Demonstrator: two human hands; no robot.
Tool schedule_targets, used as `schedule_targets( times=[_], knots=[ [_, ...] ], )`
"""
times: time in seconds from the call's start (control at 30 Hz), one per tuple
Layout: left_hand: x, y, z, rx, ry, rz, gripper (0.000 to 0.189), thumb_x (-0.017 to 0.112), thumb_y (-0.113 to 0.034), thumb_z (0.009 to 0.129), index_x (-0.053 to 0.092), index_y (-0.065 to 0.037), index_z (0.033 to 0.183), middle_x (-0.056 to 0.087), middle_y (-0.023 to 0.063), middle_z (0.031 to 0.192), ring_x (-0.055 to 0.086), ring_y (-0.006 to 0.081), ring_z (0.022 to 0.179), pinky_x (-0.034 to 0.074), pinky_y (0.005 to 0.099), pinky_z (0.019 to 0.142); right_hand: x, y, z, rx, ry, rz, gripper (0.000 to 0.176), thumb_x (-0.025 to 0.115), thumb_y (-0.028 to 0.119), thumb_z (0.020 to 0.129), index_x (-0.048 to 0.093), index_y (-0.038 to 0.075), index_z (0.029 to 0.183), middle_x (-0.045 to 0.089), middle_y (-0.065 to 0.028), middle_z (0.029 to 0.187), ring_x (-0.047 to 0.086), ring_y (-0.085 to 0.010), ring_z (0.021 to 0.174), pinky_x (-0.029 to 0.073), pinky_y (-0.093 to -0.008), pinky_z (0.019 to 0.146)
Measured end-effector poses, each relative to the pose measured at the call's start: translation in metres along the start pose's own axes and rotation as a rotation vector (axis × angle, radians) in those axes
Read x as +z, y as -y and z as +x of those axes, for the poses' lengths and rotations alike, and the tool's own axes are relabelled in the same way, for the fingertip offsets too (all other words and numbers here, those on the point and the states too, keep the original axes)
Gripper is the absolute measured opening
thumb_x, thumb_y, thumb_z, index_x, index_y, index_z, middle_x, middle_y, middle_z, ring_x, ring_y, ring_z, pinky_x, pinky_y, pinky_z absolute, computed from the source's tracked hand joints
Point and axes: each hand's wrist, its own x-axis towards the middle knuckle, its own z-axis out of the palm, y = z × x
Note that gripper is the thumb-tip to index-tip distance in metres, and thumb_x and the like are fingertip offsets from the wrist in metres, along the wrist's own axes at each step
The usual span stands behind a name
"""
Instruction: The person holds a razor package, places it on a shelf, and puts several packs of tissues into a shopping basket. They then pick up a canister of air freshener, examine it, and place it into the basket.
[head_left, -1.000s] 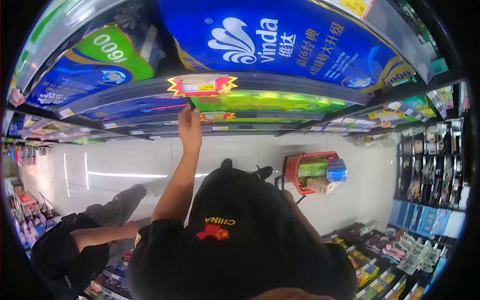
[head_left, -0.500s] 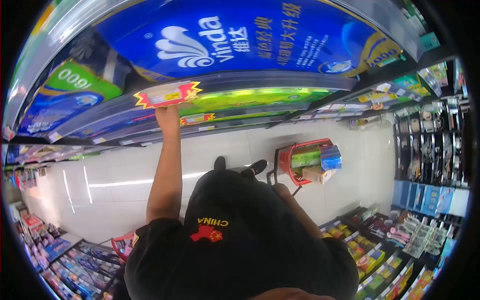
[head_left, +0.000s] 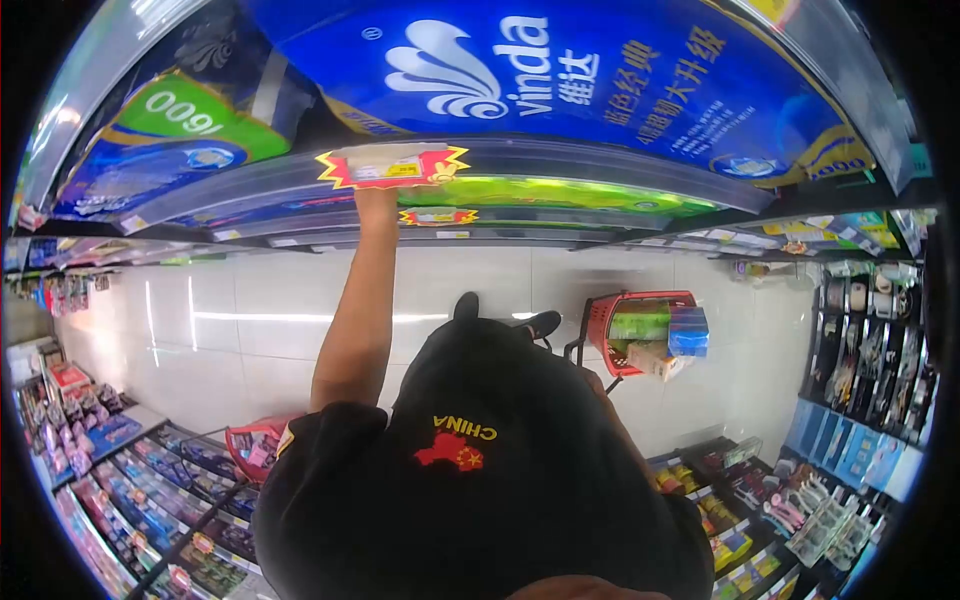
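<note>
Above the left hand [head_left: 375,197], the widest thing in view is a big blue Vinda pack [head_left: 600,80] lying on the top shelf. Beside it, up and to the left of that hand, sits a green-and-blue pack [head_left: 180,120]. The grey shelf rail [head_left: 620,172] runs under both packs and passes right over the fingers.

Below the hand and arm lies the pale tiled floor [head_left: 250,300]. A red basket [head_left: 645,298] stands there, well to the right of the left hand, holding green and blue packets. The right hand [head_left: 592,377] shows only as a sliver at the edge of the black shirt, close by the basket's handle. Whether it grips the handle I cannot tell.

The left arm is stretched straight out, and its hand meets the lower edge of a red-and-yellow starburst price tag [head_left: 392,167] clipped to the rail. The tag covers the fingertips, so how far the hand is open, or whether it pinches the tag, I cannot tell. A smaller starburst tag [head_left: 438,216] hangs just right of the hand, one shelf down.
</note>
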Motion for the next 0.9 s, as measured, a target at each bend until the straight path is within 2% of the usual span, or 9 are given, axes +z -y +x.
schedule_targets(
  times=[0.03, 0.13, 0.23, 0.47, 0.6, 0.67, 0.77, 0.87, 0.9],
  knots=[
    [0.001, -0.015, -0.007, -0.09, -0.002, 0.072, 0.028, 0.053, -0.006, 0.089, 0.057, -0.002, 0.117, 0.062, 0.0078, 0.111, 0.058, 0.0189, 0.098, 0.046, 0.0309, 0.084, 0.01, -0.023, 0.006, 0.049, 0.029, -0.048, 0.027, 0.055, 0.028, 0.089, 0.068, 0.005, 0.093, 0.068, -0.0192, 0.092, 0.066, -0.0367, 0.09, 0.053, -0.0444, 0.076],
    [-0.002, -0.018, -0.011, -0.127, -0.015, 0.021, 0.028, 0.051, -0.006, 0.089, 0.057, -0.001, 0.116, 0.063, 0.0078, 0.109, 0.058, 0.019, 0.099, 0.045, 0.0308, 0.084, 0.037, -0.077, 0.022, 0.195, 0.127, -0.204, 0.025, 0.056, 0.026, 0.088, 0.068, 0.004, 0.091, 0.068, -0.0188, 0.09, 0.066, -0.037, 0.089, 0.053, -0.0447, 0.074],
    [-0.004, -0.01, -0.007, -0.03, -0.019, 0.03, 0.031, 0.05, -0.005, 0.089, 0.057, 0.001, 0.119, 0.063, 0.01, 0.111, 0.059, 0.0202, 0.101, 0.045, 0.0316, 0.087, 0.029, -0.071, 0.034, 0.314, 0.213, -0.353, 0.024, 0.057, 0.025, 0.087, 0.068, 0.004, 0.09, 0.068, -0.0187, 0.09, 0.066, -0.0367, 0.089, 0.053, -0.0445, 0.074],
    [-0.004, -0.013, -0.009, -0.043, -0.045, 0.05, 0.034, 0.049, -0.004, 0.09, 0.056, 0.004, 0.122, 0.062, 0.0128, 0.116, 0.059, 0.022, 0.106, 0.045, 0.032, 0.09, 0.031, -0.084, 0.029, 0.045, 0.072, -0.264, 0.024, 0.057, 0.026, 0.087, 0.068, 0.004, 0.089, 0.068, -0.0197, 0.09, 0.067, -0.0364, 0.091, 0.053, -0.0451, 0.075],
    [-0.001, -0.021, -0.014, -0.074, -0.042, 0.045, 0.037, 0.049, -0.003, 0.089, 0.053, 0.004, 0.125, 0.061, 0.0136, 0.119, 0.058, 0.022, 0.108, 0.044, 0.0314, 0.091, 0.028, -0.059, 0.025, 0.024, 0.078, -0.305, 0.025, 0.058, 0.027, 0.087, 0.068, 0.004, 0.087, 0.068, -0.0202, 0.089, 0.067, -0.0358, 0.093, 0.053, -0.0455, 0.076],
    [-0.005, -0.01, -0.005, -0.118, -0.046, 0.099, 0.038, 0.049, -0.003, 0.09, 0.051, 0.004, 0.127, 0.059, 0.0137, 0.121, 0.058, 0.0216, 0.109, 0.044, 0.0311, 0.092, 0.019, -0.033, 0.025, 0.128, 0.076, -0.282, 0.026, 0.057, 0.028, 0.088, 0.068, 0.005, 0.086, 0.068, -0.0203, 0.086, 0.067, -0.0364, 0.09, 0.053, -0.046, 0.074],
    [-0.009, 0.006, 0.009, -0.125, -0.031, 0.057, 0.037, 0.05, -0.006, 0.093, 0.05, -0.008, 0.129, 0.059, 0.0046, 0.114, 0.058, 0.0158, 0.095, 0.046, 0.0284, 0.075, -0.001, 0.028, 0.014, 0.263, -0.01, -0.168, 0.028, 0.055, 0.029, 0.089, 0.069, 0.005, 0.087, 0.068, -0.0204, 0.084, 0.067, -0.0372, 0.087, 0.053, -0.0463, 0.073],
    [0.01, -0.034, -0.012, -0.208, -0.093, -0.122, 0.042, 0.043, 0.0, 0.092, 0.047, 0.0, 0.133, 0.057, 0.0123, 0.125, 0.057, 0.0215, 0.111, 0.046, 0.0322, 0.092, -0.009, 0.043, 0.009, 0.256, -0.008, -0.089, 0.03, 0.054, 0.031, 0.09, 0.069, 0.006, 0.088, 0.068, -0.0218, 0.085, 0.068, -0.0374, 0.086, 0.055, -0.0468, 0.072],
    [0.01, -0.039, -0.014, -0.247, -0.093, -0.088, 0.04, 0.042, -0.001, 0.093, 0.047, -0.001, 0.133, 0.057, 0.012, 0.124, 0.058, 0.0215, 0.11, 0.046, 0.0329, 0.091, -0.011, 0.042, 0.008, 0.231, 0.014, -0.076, 0.031, 0.054, 0.032, 0.09, 0.069, 0.006, 0.088, 0.068, -0.0224, 0.086, 0.068, -0.0374, 0.086, 0.055, -0.047, 0.072]
  ],
)
